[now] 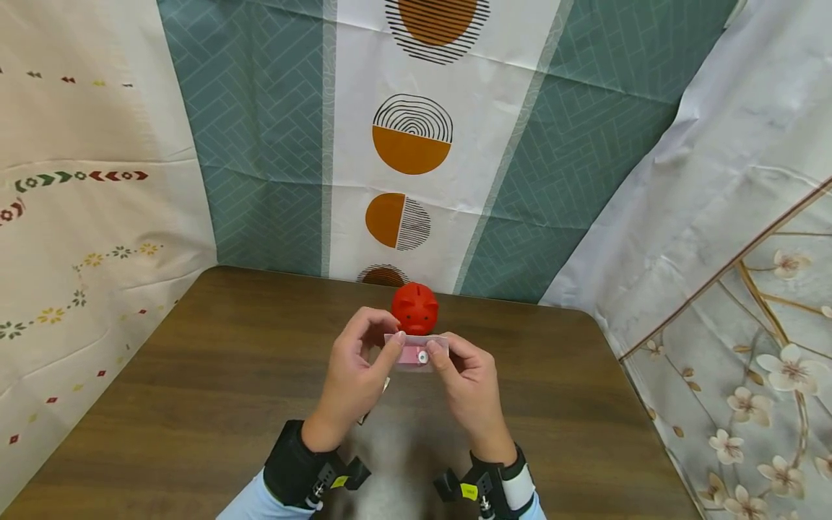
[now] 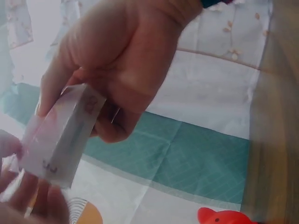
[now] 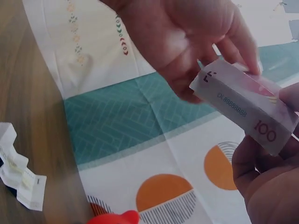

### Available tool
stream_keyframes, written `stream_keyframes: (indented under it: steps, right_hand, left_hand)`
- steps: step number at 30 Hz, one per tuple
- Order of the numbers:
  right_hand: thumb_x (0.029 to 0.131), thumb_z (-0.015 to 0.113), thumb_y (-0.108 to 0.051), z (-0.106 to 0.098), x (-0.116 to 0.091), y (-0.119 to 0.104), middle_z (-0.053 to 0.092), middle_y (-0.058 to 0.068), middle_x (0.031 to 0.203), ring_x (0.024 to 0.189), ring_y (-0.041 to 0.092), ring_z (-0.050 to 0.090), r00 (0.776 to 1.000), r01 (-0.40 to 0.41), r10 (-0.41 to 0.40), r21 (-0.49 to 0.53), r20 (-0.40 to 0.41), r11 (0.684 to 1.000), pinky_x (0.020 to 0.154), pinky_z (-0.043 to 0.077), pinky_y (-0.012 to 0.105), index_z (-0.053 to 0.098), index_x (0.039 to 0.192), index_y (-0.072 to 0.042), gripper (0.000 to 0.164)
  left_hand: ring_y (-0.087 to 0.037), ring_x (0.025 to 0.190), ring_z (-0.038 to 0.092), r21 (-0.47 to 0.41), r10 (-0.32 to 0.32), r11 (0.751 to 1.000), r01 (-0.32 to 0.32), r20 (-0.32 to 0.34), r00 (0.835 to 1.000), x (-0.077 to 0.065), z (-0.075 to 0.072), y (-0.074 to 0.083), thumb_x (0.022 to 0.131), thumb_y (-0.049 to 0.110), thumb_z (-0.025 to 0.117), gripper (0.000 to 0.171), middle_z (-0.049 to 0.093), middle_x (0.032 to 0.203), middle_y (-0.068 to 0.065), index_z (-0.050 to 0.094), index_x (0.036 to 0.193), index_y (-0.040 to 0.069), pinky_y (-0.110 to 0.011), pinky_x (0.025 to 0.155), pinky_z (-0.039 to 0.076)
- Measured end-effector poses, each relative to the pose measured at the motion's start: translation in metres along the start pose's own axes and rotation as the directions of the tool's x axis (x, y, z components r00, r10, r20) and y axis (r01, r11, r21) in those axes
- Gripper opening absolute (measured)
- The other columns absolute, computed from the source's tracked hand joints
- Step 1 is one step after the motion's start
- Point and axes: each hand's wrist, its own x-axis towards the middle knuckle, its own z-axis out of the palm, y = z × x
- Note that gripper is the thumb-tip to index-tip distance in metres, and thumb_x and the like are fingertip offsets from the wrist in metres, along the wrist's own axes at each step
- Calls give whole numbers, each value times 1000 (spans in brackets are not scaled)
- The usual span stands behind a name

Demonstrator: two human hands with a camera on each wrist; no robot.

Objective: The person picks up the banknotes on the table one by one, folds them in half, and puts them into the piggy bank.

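Observation:
A folded pink 100 banknote (image 1: 411,354) is stretched between my two hands over the table. My left hand (image 1: 351,372) pinches one end of it between thumb and fingers. At the other end my right hand (image 1: 473,375) grips it the same way, thumb on the near face. The right wrist view shows the banknote (image 3: 243,107) creased lengthwise, with "100" printed at one end. Just beyond the hands stands a red piggy bank (image 1: 414,309), its slot on top.
A crumpled, creased strip of pale paper (image 3: 23,172) lies on the wooden table (image 1: 195,404); in the head view my left hand mostly hides it. Patterned cloths (image 1: 266,130) hang behind the table and at both sides.

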Motion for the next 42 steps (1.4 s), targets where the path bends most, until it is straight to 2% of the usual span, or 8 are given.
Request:
stream_keyframes:
  steps: [2,5,9,12,20,29,35,42]
  right_hand:
    - [99,63,-3,0,-1,0,68,11,86,74,14,56,1000,-14,14,7,-7,1000,59,51,25,74,107,-4,14]
    - [97,65,-1,0,-1,-1,71,7,87,71,14,56,1000,-17,18,22,-17,1000,54,50,26,73,107,-3,13]
    - [95,67,0,2,-2,-1,73,5,89,71,13,57,1000,-9,9,25,-17,1000,52,50,26,72,104,-3,11]
    - [96,67,0,4,-2,-1,72,6,88,71,13,58,1000,4,-3,24,-20,1000,52,52,27,72,103,-3,10]
    - [97,61,5,6,-4,4,65,8,78,62,13,49,994,97,-96,19,-46,995,44,42,26,71,103,2,12]
    - [92,63,10,8,-5,7,70,11,84,65,13,54,976,207,-206,14,-66,978,45,45,26,70,100,2,13]
    - [91,63,13,11,-5,6,68,12,80,64,14,53,967,246,-243,30,-69,969,45,44,27,70,99,3,15]
    - [94,62,9,10,-5,6,67,10,77,57,14,48,970,219,-214,37,-114,975,41,38,25,71,99,4,12]
  left_hand:
    - [-15,74,51,9,-40,999,39,45,998,0,-2,0,96,3,67,13,64,92,-3,65,108,9,-22,60,48]
    - [-14,67,48,50,-41,998,37,98,994,-1,-4,0,97,6,68,10,63,85,-1,68,104,13,-23,53,44]
    - [-15,69,50,55,2,998,-10,149,989,0,-3,0,96,6,69,11,64,85,-2,68,105,13,-24,55,45]
    - [-14,74,53,33,12,999,-18,167,986,0,-3,1,96,5,69,12,67,89,-4,68,106,12,-24,59,49]
    - [-14,77,57,-31,13,999,-7,176,984,-1,1,2,95,2,69,10,66,89,-5,68,99,11,-25,62,54]
    - [-14,75,55,-58,-5,998,15,167,986,-4,4,7,96,3,68,12,64,88,-1,68,96,14,-26,57,52]
    - [-14,74,54,-81,18,997,-5,155,988,-5,3,9,95,-1,68,14,65,86,-2,69,96,13,-26,56,49]
    - [-14,72,53,-87,4,996,9,140,990,-6,4,7,96,-2,66,12,65,86,-5,69,99,10,-26,54,48]
